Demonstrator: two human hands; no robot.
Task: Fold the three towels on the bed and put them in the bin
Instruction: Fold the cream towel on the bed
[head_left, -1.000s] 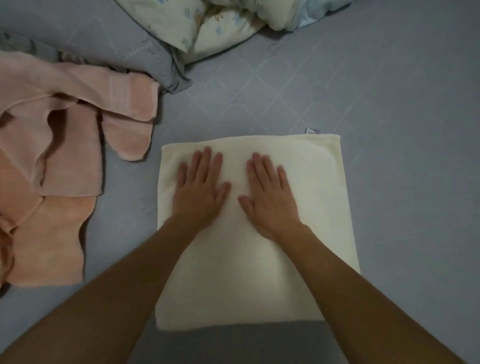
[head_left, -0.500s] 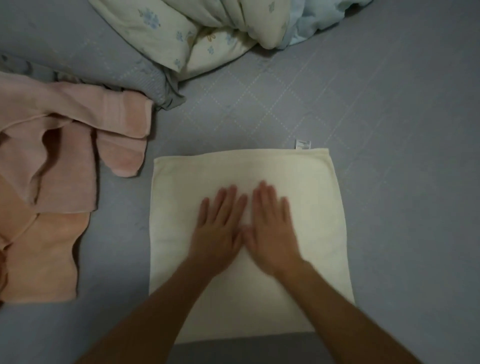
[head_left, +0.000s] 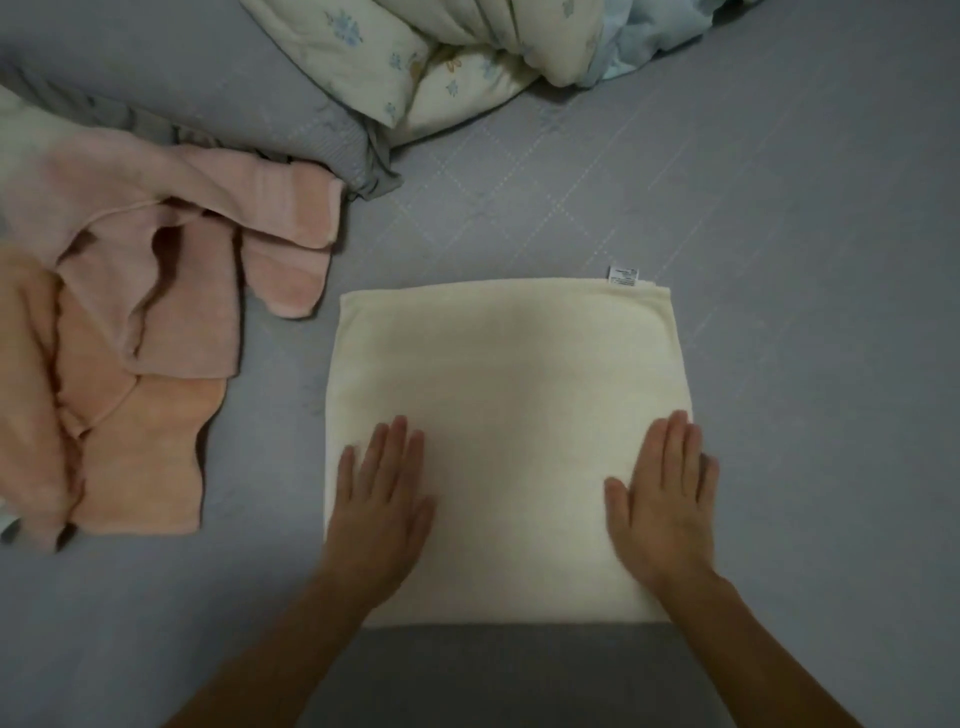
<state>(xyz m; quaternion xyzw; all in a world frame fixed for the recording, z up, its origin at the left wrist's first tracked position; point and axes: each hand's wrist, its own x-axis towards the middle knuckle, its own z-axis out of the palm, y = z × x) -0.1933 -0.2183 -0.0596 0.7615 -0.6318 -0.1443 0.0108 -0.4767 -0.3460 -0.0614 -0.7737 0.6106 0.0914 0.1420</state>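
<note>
A cream towel (head_left: 509, 395) lies folded into a flat square on the grey bed sheet (head_left: 779, 260), a small white label at its far right corner. My left hand (head_left: 382, 514) presses flat on its near left part, fingers straight. My right hand (head_left: 665, 504) lies flat on its near right edge, fingers straight and together. To the left, a pink towel (head_left: 171, 260) lies crumpled on top of an orange towel (head_left: 130, 452), both unfolded. No bin is in view.
A grey pillow (head_left: 249, 109) lies at the far left, behind the pink towel. A bunched floral quilt (head_left: 441, 57) sits at the far edge. Bare grey sheet stretches to the right of the cream towel.
Both hands slid from the middle of the cream towel toward me and apart, left hand to the left part, right hand to the right edge. The towel stays flat.
</note>
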